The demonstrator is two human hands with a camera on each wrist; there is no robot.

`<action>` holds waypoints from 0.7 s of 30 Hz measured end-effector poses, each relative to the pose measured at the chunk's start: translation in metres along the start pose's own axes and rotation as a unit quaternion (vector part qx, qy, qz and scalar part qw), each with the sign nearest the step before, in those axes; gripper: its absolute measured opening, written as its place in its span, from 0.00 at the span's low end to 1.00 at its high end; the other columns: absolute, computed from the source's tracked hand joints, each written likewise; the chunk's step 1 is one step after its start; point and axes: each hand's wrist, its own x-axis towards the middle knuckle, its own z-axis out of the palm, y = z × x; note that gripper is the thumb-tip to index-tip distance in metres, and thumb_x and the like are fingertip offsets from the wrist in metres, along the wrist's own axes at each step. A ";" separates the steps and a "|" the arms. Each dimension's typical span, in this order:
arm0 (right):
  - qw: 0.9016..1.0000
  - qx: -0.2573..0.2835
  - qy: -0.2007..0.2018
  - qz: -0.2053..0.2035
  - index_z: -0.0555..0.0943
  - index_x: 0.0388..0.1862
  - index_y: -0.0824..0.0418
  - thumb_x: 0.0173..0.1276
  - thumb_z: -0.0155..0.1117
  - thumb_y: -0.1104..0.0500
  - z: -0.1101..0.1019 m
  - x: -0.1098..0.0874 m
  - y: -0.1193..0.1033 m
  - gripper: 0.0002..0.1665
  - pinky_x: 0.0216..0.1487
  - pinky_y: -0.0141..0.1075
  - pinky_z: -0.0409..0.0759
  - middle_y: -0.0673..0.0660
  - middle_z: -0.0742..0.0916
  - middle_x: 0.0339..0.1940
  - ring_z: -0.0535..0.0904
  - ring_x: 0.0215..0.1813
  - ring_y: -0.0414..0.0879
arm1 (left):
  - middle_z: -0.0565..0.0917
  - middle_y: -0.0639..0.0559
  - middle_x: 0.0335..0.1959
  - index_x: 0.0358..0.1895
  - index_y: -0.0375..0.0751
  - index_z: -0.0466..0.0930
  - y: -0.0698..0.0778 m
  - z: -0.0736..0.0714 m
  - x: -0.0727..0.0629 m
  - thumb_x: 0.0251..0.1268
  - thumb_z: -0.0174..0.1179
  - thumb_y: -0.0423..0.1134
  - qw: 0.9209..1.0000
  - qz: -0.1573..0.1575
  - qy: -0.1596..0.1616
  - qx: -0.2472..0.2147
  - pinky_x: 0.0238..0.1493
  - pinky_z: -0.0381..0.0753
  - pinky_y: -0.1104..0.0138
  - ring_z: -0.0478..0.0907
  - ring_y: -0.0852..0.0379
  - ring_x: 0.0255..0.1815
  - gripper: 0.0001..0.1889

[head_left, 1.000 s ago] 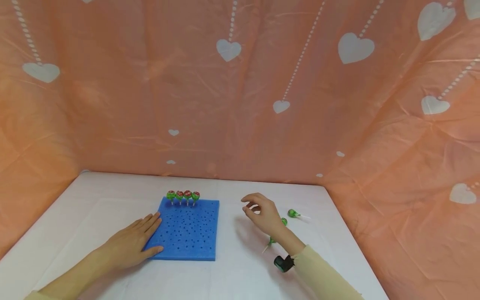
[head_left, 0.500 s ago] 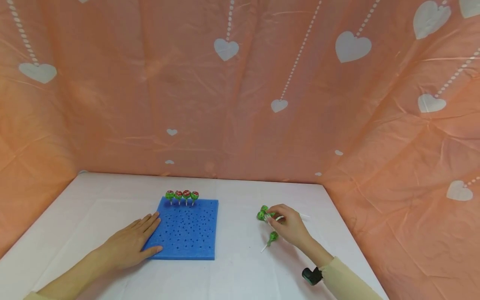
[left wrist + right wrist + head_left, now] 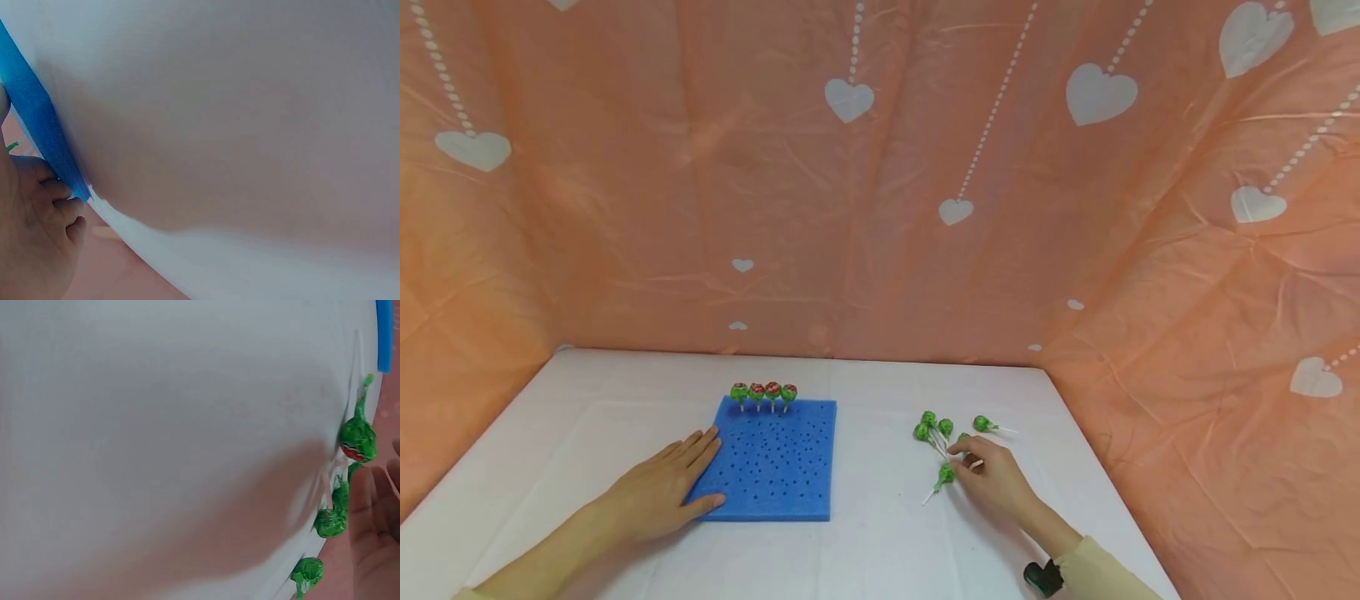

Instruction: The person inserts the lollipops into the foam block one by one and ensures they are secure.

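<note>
A blue foam board [image 3: 775,467] dotted with small holes lies on the white table. Along its far edge, several green-and-red wrapped lollipops [image 3: 772,391] stand upright on their sticks. My left hand [image 3: 658,492] rests against the board's left side, fingers straight and thumb near the front left corner. To the right of the board is a loose group of green lollipops [image 3: 922,432]. My right hand [image 3: 996,479] is low beside their sticks, fingers slightly bent, with a lollipop [image 3: 945,474] just to its left. In the right wrist view its fingers [image 3: 362,494] lie close to the wrapped heads; no held stick shows.
One lollipop [image 3: 982,423] lies apart, behind my right hand, its stick pointing right. Orange cloth [image 3: 880,275] with white hearts hangs behind and beside the table [image 3: 625,379]. A dark wrist device [image 3: 1043,577] sits at my right cuff.
My right hand has come from the space between board and lollipops, rightward onto the group, then slightly nearer me, uncovering several heads. The left hand stays in place.
</note>
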 end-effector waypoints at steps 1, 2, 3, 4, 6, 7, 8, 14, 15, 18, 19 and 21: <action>1.000 -0.001 -0.002 0.001 0.87 0.46 0.63 0.65 0.73 0.69 0.001 0.000 0.001 0.10 0.39 0.31 0.87 0.53 0.89 0.40 0.84 0.38 0.39 | 0.65 0.27 0.77 0.73 0.23 0.68 0.000 0.000 0.000 0.74 0.57 0.66 1.000 -0.002 0.000 0.000 0.73 0.67 0.38 0.63 0.27 0.76 0.46; 1.000 0.000 -0.003 0.001 0.87 0.46 0.63 0.65 0.73 0.69 0.001 -0.001 0.001 0.10 0.39 0.31 0.87 0.53 0.88 0.40 0.84 0.37 0.39 | 0.65 0.27 0.77 0.73 0.24 0.68 0.000 0.001 0.000 0.74 0.56 0.66 1.000 -0.004 -0.001 -0.001 0.74 0.67 0.38 0.63 0.27 0.77 0.46; 1.000 0.000 -0.004 0.001 0.87 0.46 0.63 0.65 0.73 0.69 0.001 -0.001 0.002 0.11 0.39 0.31 0.87 0.52 0.88 0.40 0.84 0.37 0.38 | 0.65 0.28 0.77 0.74 0.24 0.68 0.000 0.001 -0.001 0.74 0.56 0.66 1.000 -0.005 -0.001 -0.002 0.74 0.66 0.39 0.62 0.27 0.77 0.46; 1.000 -0.001 -0.004 -0.001 0.87 0.45 0.63 0.64 0.73 0.69 0.002 -0.001 0.002 0.11 0.39 0.31 0.87 0.52 0.88 0.40 0.84 0.37 0.38 | 0.64 0.28 0.78 0.74 0.24 0.67 0.000 0.001 -0.001 0.74 0.55 0.66 1.000 -0.006 -0.001 -0.004 0.74 0.66 0.39 0.62 0.27 0.77 0.46; 1.000 -0.001 -0.006 -0.001 0.87 0.45 0.62 0.64 0.74 0.69 0.003 -0.001 0.003 0.11 0.39 0.32 0.87 0.52 0.88 0.40 0.84 0.37 0.38 | 0.64 0.28 0.78 0.74 0.24 0.68 0.001 0.001 -0.001 0.74 0.55 0.67 1.000 -0.007 0.000 -0.006 0.75 0.66 0.39 0.62 0.28 0.77 0.46; 1.000 0.000 -0.007 -0.002 0.87 0.45 0.62 0.64 0.74 0.69 0.003 -0.002 0.003 0.11 0.39 0.32 0.87 0.51 0.88 0.39 0.83 0.37 0.38 | 0.64 0.28 0.78 0.74 0.24 0.68 0.001 0.001 -0.001 0.74 0.55 0.67 1.000 -0.006 0.000 -0.007 0.75 0.66 0.39 0.62 0.28 0.77 0.46; 1.000 -0.003 -0.008 -0.002 0.87 0.45 0.61 0.64 0.74 0.69 0.004 -0.002 0.003 0.11 0.39 0.32 0.86 0.51 0.88 0.39 0.83 0.37 0.38 | 0.64 0.28 0.78 0.74 0.24 0.68 0.001 0.001 -0.001 0.74 0.55 0.67 1.000 -0.006 0.001 -0.008 0.75 0.66 0.39 0.62 0.28 0.77 0.46; 1.000 -0.010 -0.010 -0.001 0.87 0.42 0.59 0.63 0.75 0.69 0.008 -0.005 0.006 0.10 0.38 0.31 0.85 0.48 0.87 0.37 0.80 0.35 0.34 | 0.63 0.29 0.78 0.75 0.25 0.67 0.000 0.001 0.000 0.74 0.54 0.68 1.000 -0.008 -0.005 -0.011 0.75 0.64 0.38 0.61 0.28 0.78 0.47; 1.000 -0.010 -0.011 -0.002 0.87 0.42 0.59 0.63 0.75 0.69 0.008 -0.005 0.006 0.10 0.38 0.31 0.85 0.48 0.87 0.37 0.80 0.35 0.34 | 0.63 0.29 0.78 0.75 0.25 0.66 0.000 0.001 0.000 0.74 0.53 0.68 1.000 -0.008 -0.007 -0.009 0.75 0.64 0.38 0.61 0.28 0.78 0.47; 1.000 -0.011 -0.014 -0.001 0.87 0.42 0.59 0.63 0.75 0.69 0.009 -0.005 0.006 0.10 0.38 0.31 0.85 0.48 0.86 0.37 0.81 0.35 0.34 | 0.63 0.29 0.79 0.75 0.25 0.66 0.000 0.001 0.000 0.74 0.53 0.68 1.000 -0.012 -0.012 -0.011 0.76 0.63 0.39 0.60 0.28 0.78 0.47; 1.000 -0.012 -0.016 0.000 0.87 0.42 0.59 0.64 0.75 0.69 0.009 -0.005 0.006 0.10 0.38 0.31 0.85 0.48 0.86 0.37 0.81 0.35 0.34 | 0.63 0.29 0.79 0.75 0.25 0.66 0.000 0.001 0.000 0.74 0.53 0.68 1.000 -0.011 -0.011 -0.010 0.76 0.64 0.39 0.60 0.28 0.78 0.47; 1.000 -0.013 -0.022 0.005 0.87 0.43 0.59 0.64 0.75 0.68 0.009 -0.004 0.006 0.10 0.39 0.31 0.85 0.48 0.86 0.37 0.81 0.36 0.34 | 0.63 0.28 0.78 0.74 0.24 0.67 0.000 0.001 0.000 0.74 0.54 0.68 1.000 -0.007 -0.009 -0.009 0.75 0.65 0.38 0.61 0.27 0.78 0.47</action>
